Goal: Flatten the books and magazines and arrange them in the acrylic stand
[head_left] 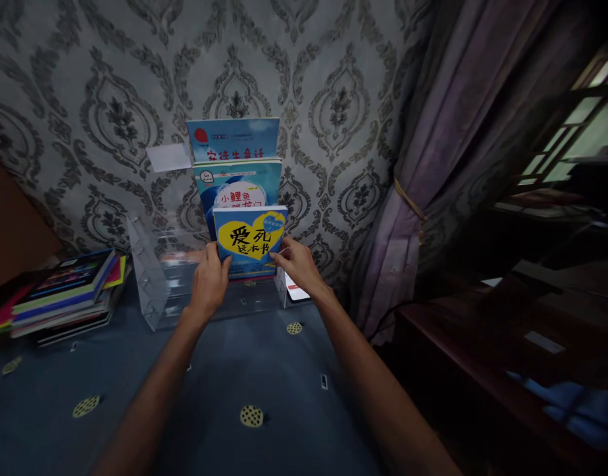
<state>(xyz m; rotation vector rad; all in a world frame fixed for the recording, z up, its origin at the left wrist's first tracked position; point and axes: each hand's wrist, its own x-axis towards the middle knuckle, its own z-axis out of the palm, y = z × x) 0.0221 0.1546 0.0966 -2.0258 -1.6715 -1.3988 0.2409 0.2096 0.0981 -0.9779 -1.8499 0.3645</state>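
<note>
Both hands grip a small blue book (250,238) with a yellow heart on its cover, held upright at the front of a clear acrylic book rack (148,277). My left hand (209,281) is closed on its lower left edge, and my right hand (299,264) pinches the right edge. Behind it stands a teal book (207,188) with a white circle on the cover. A taller blue book (239,129) rises at the back of the rack. Whether the held book touches the rack's floor, I cannot tell.
Several books lie in a stack (66,291) on the left, beside a brown panel (16,225). A blue cloth (160,396) with pineapple prints covers the table. Patterned wallpaper (334,79) is behind, and a tied purple curtain (403,218) hangs right of the rack, near a dark red surface (447,337).
</note>
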